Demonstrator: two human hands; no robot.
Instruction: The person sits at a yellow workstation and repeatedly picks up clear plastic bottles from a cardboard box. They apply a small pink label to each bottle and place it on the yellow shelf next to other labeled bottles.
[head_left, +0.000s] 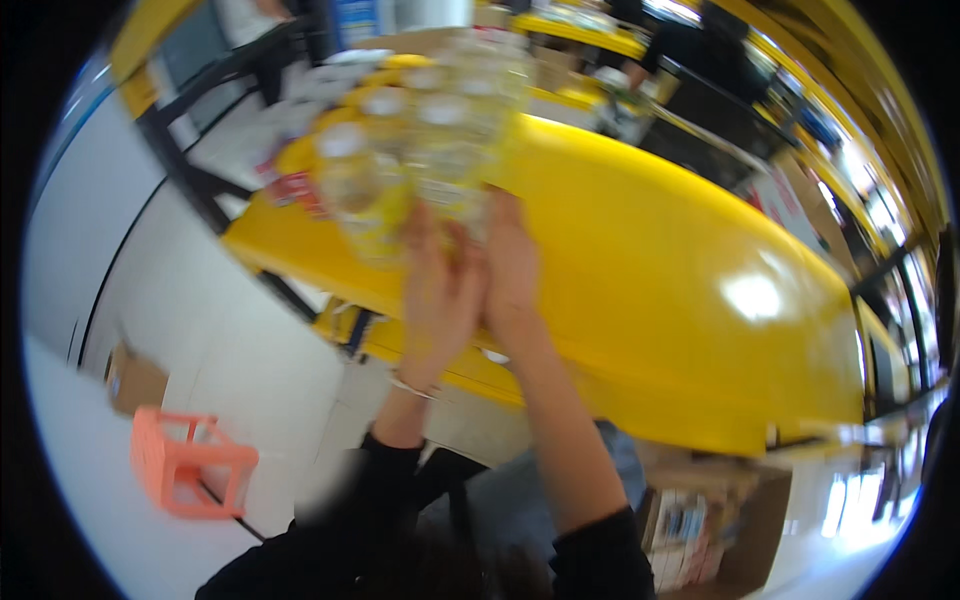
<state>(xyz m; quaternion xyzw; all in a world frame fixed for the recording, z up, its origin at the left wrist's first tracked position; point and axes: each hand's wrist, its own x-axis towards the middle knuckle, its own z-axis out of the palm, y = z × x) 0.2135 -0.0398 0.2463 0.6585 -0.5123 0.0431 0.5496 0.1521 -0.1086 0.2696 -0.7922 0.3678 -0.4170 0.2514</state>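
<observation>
Both hands are together at the front of a cluster of clear bottles on a yellow shelf [640, 270]. My left hand [440, 290] is closed against the lower left of a clear bottle [443, 165] with a white cap and a yellowish label. Against the lower right of the same bottle, my right hand [512, 265] is closed too. Motion blur smears the fingertips and the label. Just left stands another white-capped bottle [350, 185], apart from my fingers. Several similar bottles crowd behind.
Red packets [298, 190] lie at the shelf's left end. An orange plastic stool [190, 465] and a small cardboard box [136, 380] are on the floor at left. A carton of packages [690, 530] sits lower right. Another person [705, 50] in dark clothing is at the far right.
</observation>
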